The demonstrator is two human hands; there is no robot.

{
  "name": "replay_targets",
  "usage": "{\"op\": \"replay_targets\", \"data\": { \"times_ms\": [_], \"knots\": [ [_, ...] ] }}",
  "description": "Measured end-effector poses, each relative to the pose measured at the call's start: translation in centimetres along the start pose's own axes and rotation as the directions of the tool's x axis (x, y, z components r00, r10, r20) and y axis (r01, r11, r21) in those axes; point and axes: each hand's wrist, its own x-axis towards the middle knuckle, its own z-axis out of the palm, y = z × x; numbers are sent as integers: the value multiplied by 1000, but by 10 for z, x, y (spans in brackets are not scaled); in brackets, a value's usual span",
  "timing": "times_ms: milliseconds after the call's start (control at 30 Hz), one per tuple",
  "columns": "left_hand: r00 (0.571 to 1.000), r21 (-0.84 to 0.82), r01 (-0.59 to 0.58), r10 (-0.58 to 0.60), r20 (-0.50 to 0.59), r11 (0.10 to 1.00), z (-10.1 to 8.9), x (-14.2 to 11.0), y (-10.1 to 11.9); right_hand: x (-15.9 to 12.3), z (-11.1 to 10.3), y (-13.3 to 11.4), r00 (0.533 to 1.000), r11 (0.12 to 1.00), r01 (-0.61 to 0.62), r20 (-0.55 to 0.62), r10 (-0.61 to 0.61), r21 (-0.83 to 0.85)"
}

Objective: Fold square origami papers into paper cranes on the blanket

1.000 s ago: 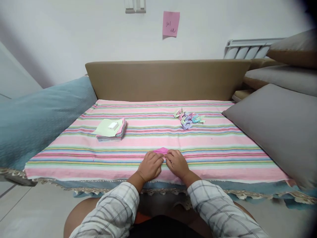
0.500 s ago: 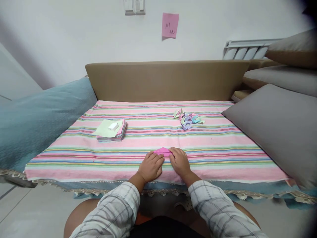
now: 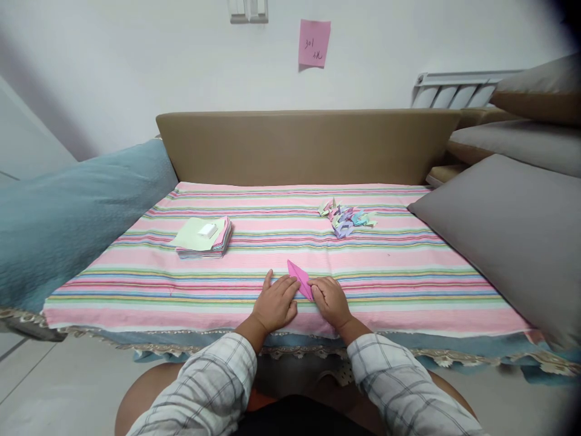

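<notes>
A bright pink piece of folded paper [image 3: 299,278], shaped like a narrow diamond, lies slanted on the striped cloth between my hands. My left hand [image 3: 275,301] is palm down, its fingers spread and the little finger lifted away; some fingertips touch the paper's left edge. On the other side, my right hand [image 3: 331,301] has its fingers curled in, with thumb and forefinger at the paper's right edge. Farther back, right of centre, sits a cluster of small folded paper pieces [image 3: 344,219] in purple, green, pink and blue.
A stack of coloured paper sheets [image 3: 204,247] stands at left with a small white block [image 3: 207,231] on top. The striped cloth [image 3: 136,272] covers the seat. A blue bolster [image 3: 86,212] bounds the left, grey cushions [image 3: 508,236] the right, a brown backrest [image 3: 308,148] the back.
The pink paper has turned from lying crosswise to a slant, its tip now pointing away to the left. My left fingers have spread, and my right hand has curled in at the paper's edge.
</notes>
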Motion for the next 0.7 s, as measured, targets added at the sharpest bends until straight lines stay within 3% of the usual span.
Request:
{"op": "replay_targets", "data": {
  "times_ms": [267, 500, 700],
  "knots": [
    [998, -15, 24, -23, 60, 1000, -6, 3, 0, -3, -3, -8, 967, 980, 198, 159, -200, 30],
    [998, -27, 42, -41, 42, 999, -4, 5, 0, 0, 2, -1, 997, 998, 59, -52, -59, 10],
    [997, -99, 47, -39, 73, 994, -2, 4, -5, -1, 5, 1, 997, 996, 71, -10, -71, -62]
  ]
}}
